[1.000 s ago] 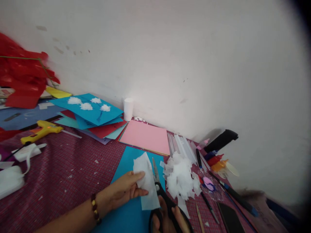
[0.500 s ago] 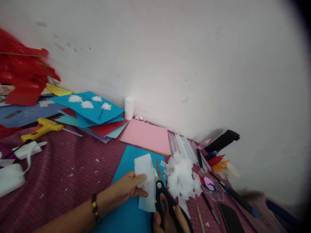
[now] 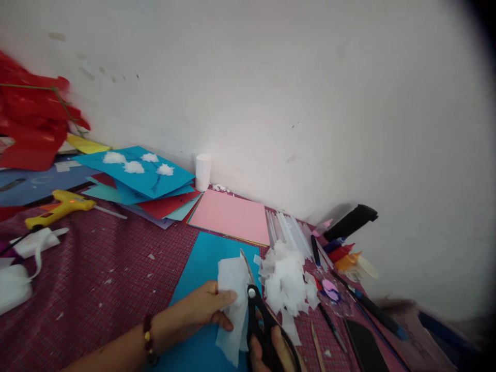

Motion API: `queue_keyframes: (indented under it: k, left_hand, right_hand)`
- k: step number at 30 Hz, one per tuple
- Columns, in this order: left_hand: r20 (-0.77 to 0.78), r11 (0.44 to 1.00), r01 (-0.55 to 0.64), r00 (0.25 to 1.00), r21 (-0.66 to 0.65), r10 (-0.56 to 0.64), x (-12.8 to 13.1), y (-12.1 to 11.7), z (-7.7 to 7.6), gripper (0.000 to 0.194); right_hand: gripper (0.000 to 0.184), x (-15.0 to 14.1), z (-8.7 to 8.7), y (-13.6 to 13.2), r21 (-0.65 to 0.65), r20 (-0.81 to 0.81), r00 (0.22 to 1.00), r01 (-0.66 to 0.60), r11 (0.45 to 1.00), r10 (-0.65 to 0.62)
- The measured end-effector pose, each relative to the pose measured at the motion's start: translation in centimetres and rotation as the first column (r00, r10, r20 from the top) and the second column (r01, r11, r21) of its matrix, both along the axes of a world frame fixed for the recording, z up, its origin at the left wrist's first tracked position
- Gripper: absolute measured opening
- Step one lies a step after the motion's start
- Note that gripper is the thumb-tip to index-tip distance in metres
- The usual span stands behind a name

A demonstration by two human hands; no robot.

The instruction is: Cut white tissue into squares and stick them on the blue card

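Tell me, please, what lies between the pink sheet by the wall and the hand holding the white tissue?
In the head view, between the pink sheet and the left hand gripping the white tissue, only the blue sheet lies flat on the red checked cloth.

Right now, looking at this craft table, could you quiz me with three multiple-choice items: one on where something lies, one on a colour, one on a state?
1. Where does the glue gun lie?
A. far left on the red cloth
B. on the pink sheet
C. beside the phone

2. What colour is the sheet under the hands?
A. yellow
B. blue
C. green

3. How is the white tissue held?
A. lying loose on the cloth
B. pinched in the left hand against the scissors
C. rolled up by the wall

Answers:
1 A: the yellow gun lies on the checked cloth at far left, clear of the pink sheet.
2 B: blue card shows around the left hand.
3 B: the thumb presses the tissue, and the blades in the right hand meet its edge.
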State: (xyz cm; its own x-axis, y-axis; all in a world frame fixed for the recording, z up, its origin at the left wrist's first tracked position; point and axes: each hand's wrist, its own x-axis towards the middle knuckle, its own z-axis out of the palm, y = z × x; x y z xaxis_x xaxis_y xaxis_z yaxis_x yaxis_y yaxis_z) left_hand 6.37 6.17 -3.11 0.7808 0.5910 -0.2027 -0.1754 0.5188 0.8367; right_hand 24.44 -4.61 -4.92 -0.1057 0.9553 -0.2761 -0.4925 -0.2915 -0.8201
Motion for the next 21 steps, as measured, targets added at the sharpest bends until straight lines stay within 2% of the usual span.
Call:
queue_keyframes:
  k: [4,6,9,11,14,16,18,19,20,21]
  left_hand:
    - [-0.013,0.997,-0.061,0.998,-0.038,0.061,-0.2,0.7,-0.5,0.022]
    - [-0.089,0.984,-0.176,0.981,-0.041,0.172,-0.5,1.5,-0.8,0.016]
    - [-0.214,0.929,-0.366,0.905,0.046,0.367,-1.4,3.0,-0.8,0.02]
    - [-0.235,0.909,-0.404,0.878,0.102,0.417,-2.0,3.9,-0.5,0.024]
    - [-0.258,0.914,-0.381,0.877,0.141,0.406,-2.8,4.9,0.1,0.024]
    - [-0.281,0.915,-0.352,0.873,0.198,0.397,-3.3,5.4,0.4,0.021]
    - [-0.354,0.904,-0.27,0.852,0.332,0.385,-4.0,5.9,0.7,0.021]
    - [-0.42,0.88,-0.191,0.822,0.434,0.385,-4.4,6.2,0.8,0.02]
    - [-0.496,0.83,-0.095,0.762,0.55,0.417,-4.9,6.5,1.1,0.017]
    - [-0.559,0.749,0.006,0.669,0.662,0.489,-5.4,6.8,1.3,0.015]
  right_hand:
    - [0.059,0.0,0.3,0.6,0.04,0.012,1.0,-0.025,0.999,0.024]
    - [0.06,0.4,0.8,0.8,0.081,0.064,0.998,-0.025,0.996,0.02]
    - [0.055,1.5,2.0,0.6,0.106,0.145,0.989,-0.018,0.994,0.002]
    - [0.049,2.2,2.6,0.5,0.102,0.181,0.983,-0.03,0.994,0.012]
    - [0.036,2.8,3.2,0.9,0.067,0.377,0.923,-0.112,0.991,0.079]
    - [0.029,2.7,3.4,1.3,0.061,0.557,0.825,-0.156,0.986,0.096]
    - [0.027,2.5,3.6,1.6,0.077,0.679,0.731,-0.162,0.984,0.067]
    - [0.027,2.3,3.6,1.6,0.085,0.713,0.7,-0.162,0.983,0.054]
    - [0.027,2.2,3.7,1.6,0.088,0.735,0.676,-0.162,0.983,0.045]
    - [0.027,2.1,3.6,1.6,0.089,0.75,0.66,-0.162,0.983,0.041]
